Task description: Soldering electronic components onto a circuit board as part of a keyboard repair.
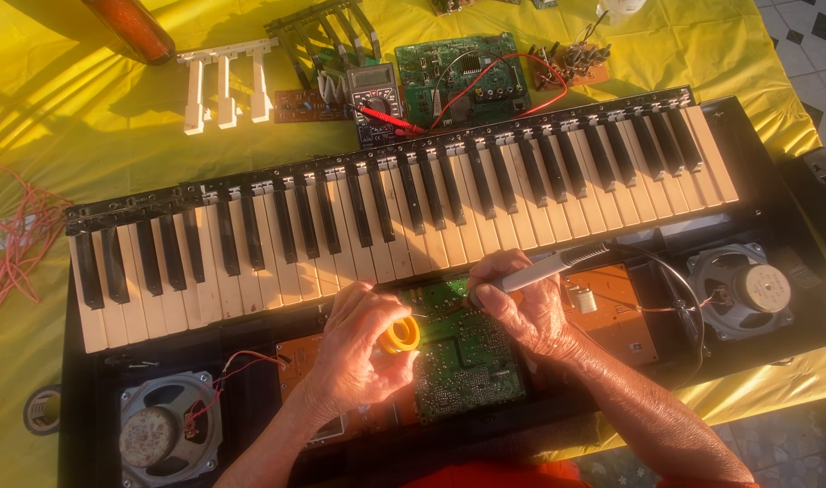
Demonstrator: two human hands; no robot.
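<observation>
My left hand point(359, 348) pinches a small yellow spool of solder wire point(401, 335), its thin wire end reaching toward a green circuit board point(467, 361) inside an opened keyboard. My right hand point(521, 307) grips a grey-handled soldering iron point(557, 265), its tip pointing down at the upper edge of that board. Both hands hover over the board, just below the row of black and white keys point(395, 226).
Round speakers sit at the lower left point(167, 432) and right point(740, 289) of the black case. On the yellow cloth behind lie a multimeter point(375, 101) with red leads, another green board point(458, 79), loose white keys point(225, 86) and pink wire point(15, 239).
</observation>
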